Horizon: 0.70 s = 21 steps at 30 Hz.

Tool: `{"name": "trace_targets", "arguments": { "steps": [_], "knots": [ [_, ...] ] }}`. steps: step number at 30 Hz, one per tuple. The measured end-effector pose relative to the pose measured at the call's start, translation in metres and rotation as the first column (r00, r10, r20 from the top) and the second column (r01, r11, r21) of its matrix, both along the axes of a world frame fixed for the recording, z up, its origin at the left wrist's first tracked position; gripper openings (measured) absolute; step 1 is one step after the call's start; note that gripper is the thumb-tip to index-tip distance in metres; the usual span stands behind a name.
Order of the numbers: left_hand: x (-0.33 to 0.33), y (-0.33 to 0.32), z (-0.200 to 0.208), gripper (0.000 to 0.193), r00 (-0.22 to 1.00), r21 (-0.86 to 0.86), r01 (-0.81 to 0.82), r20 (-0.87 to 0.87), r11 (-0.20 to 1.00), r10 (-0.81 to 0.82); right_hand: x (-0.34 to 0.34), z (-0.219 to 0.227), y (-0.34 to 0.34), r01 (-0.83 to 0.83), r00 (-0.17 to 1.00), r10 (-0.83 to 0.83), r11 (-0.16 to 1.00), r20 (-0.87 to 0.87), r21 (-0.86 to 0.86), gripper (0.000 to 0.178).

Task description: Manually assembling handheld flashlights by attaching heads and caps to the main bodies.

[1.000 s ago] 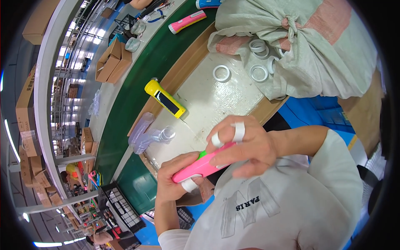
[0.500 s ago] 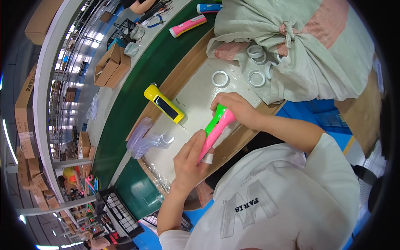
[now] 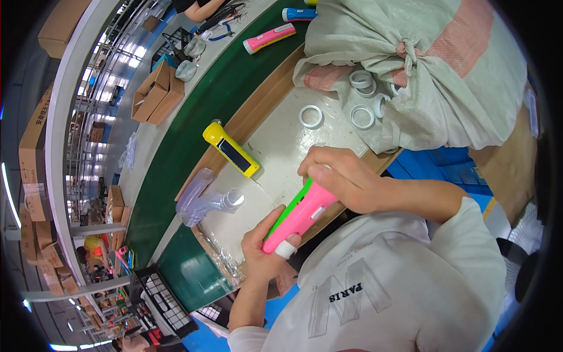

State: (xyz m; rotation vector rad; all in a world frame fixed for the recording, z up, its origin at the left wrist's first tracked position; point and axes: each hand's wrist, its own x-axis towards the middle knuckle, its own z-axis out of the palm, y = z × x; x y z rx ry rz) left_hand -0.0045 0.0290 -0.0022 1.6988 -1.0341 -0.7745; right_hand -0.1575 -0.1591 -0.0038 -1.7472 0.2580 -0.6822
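A pink and green flashlight (image 3: 299, 218) slants between my hands, close to my body. My left hand (image 3: 261, 252) is closed round its narrow lower end, with a white wrap on one finger. At the wide upper end, my right hand (image 3: 347, 180) is curled over the head and hides most of it. Beyond them a yellow flashlight (image 3: 230, 149) with a dark panel lies across the wall of a shallow cardboard tray (image 3: 267, 88). One white ring (image 3: 311, 127) lies in the tray beyond my right hand. Clear plastic cup-like parts (image 3: 199, 196) are left of my hands.
A large knotted woven sack (image 3: 363, 35) rises at the far right, with several white rings at its foot. Pink (image 3: 270, 39) and blue (image 3: 298, 14) flashlights lie on the green belt (image 3: 202, 102). A black crate (image 3: 170, 302) stands lower left. Another person's arm (image 3: 205, 10) shows at the top.
The flashlight in my hands has turned about its length, showing more of its pink side, and come slightly nearer my body. My right hand has moved down and covers its head more.
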Motion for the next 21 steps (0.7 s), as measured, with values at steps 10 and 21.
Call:
{"name": "trace_targets", "arguments": {
  "steps": [10, 21],
  "knots": [
    [0.011, 0.009, 0.039, 0.054, 0.652, 0.032, 0.266, -0.742, 0.963, -0.155, -0.016, 0.028, 0.016, 0.127, 0.858, 0.247, 0.748, 0.451, -0.651, 0.031],
    [0.011, -0.039, 0.035, 0.043, 0.688, -0.041, 0.313, 0.699, 0.949, -0.197, 0.045, -0.055, -0.017, 0.032, 0.995, 0.057, 0.610, -0.083, 0.792, 0.037]
  ]
}}
